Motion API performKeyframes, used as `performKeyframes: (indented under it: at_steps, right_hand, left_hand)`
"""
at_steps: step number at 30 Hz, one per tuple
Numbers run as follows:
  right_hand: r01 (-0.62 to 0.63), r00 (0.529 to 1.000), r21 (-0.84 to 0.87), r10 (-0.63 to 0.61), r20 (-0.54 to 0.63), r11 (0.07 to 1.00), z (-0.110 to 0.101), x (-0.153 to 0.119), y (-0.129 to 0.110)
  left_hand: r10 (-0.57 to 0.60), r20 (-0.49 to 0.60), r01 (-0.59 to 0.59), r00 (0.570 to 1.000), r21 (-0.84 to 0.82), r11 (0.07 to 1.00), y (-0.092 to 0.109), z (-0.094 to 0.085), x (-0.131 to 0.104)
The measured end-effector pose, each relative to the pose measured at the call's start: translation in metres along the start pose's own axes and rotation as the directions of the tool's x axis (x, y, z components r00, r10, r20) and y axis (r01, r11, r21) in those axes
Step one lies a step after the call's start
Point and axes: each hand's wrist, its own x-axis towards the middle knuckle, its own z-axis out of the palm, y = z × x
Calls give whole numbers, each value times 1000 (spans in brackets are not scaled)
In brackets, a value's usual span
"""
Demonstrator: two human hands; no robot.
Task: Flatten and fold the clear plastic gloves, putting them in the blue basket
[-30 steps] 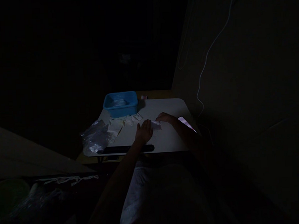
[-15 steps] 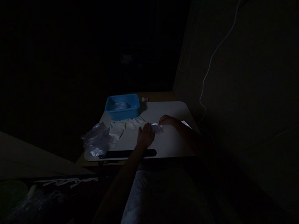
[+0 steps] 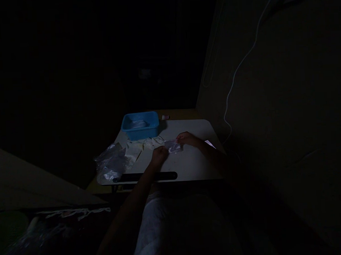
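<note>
Both Hands on the Clear Packet, Just Off the Blue Basin!

And here it is in the gloom: the clear packet [image 3: 174,146], thin, flat and glossy, lies nearer me than the blue basin [image 3: 144,135] and to its right. My left hand [image 3: 159,154] closes narrowly on the packet's left end, fingers curled; my right hand [image 3: 186,138] pinches its far right corner. Whether the packet touches the white tabletop [image 3: 195,166], I cannot tell.

Now the surroundings! The basin is smooth, rounded at the corners, its rim folded outward, with a pale, shiny bundle [image 3: 138,124] inside. Right against its near side come crumpled whitish sheets [image 3: 134,149], matte and ragged-edged. Farther out, nearer me and left of the basin, a big clear plastic bag [image 3: 111,163] heaps up, wrinkled and full of glints, overlapping the sheets.

Just right of the basin, a small pink-and-white object [image 3: 165,117] sits, too dim to name. Well to the basin's right, a glowing flat slab [image 3: 210,143] peeks out, my right forearm blocking part of it. Beyond that, still on the basin's right, a thin white cable [image 3: 233,76] snakes down the wall. On the basin's near side, by the table edge, a long black strip [image 3: 167,176] runs under my left forearm.
</note>
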Motion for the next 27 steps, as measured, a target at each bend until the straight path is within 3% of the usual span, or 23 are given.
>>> performKeyframes:
  at_steps: [4, 8, 13, 22, 27]
  right_hand:
    - [-78, 997, 198, 75, 19, 977, 4, -8, -9]
    - [-141, 990, 286, 141, 20, 948, 10, -14, -12]
    - [-96, 990, 304, 121, -66, 948, 21, -10, -19]
    - [-42, 983, 294, 92, -158, 955, 46, 2, -40]
    - [3, 980, 262, 49, -192, 965, 57, 24, -66]
  left_hand:
    - [-12, 2, 12, 1000, -83, 996, 5, 0, 0]
    - [-11, 1, 11, 1000, -109, 994, 18, -5, 0]
    - [5, -4, -6, 1000, -87, 996, 35, -21, 1]
    - [3, -46, -7, 999, -104, 995, 47, -51, 6]
    - [28, -114, -42, 993, -126, 991, 71, -72, 20]
